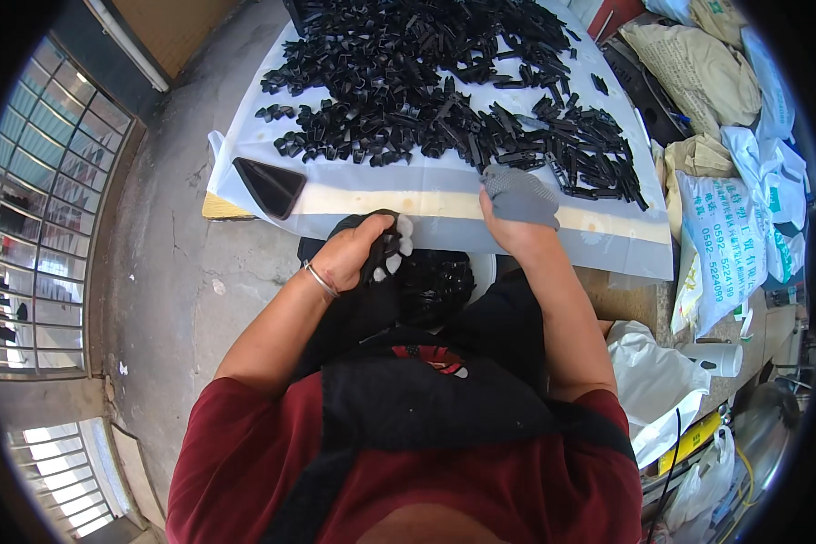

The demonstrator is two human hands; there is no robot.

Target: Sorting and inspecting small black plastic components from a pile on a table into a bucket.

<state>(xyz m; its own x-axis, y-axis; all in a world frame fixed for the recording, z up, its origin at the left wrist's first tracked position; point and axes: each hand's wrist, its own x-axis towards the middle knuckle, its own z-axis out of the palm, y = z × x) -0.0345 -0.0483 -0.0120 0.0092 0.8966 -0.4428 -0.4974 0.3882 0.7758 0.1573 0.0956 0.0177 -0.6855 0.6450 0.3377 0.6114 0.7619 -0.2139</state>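
Note:
My left hand (377, 249) is curled closed above my lap, with white fingertip coverings and a bare thumb. Black material shows between thumb and fingers, but its shape is unclear. My right hand (521, 201), in a grey textured glove, rests over the table's front edge with its fingers drawn together. Its fingertips meet the near side of a pile of small black plastic parts (381, 91); what they grip is hidden. Between my legs, below the hands, a light-rimmed bucket (491, 272) holds more black pieces (435, 283).
A black triangular tray-like piece (270, 188) lies at the table's left front corner. White sheeting (335, 177) covers the table. Stuffed sacks (698, 77) and printed plastic bags (721, 236) crowd the right side. A white bag (653, 381) sits near my right elbow. Concrete floor (181, 199) stretches left toward barred windows.

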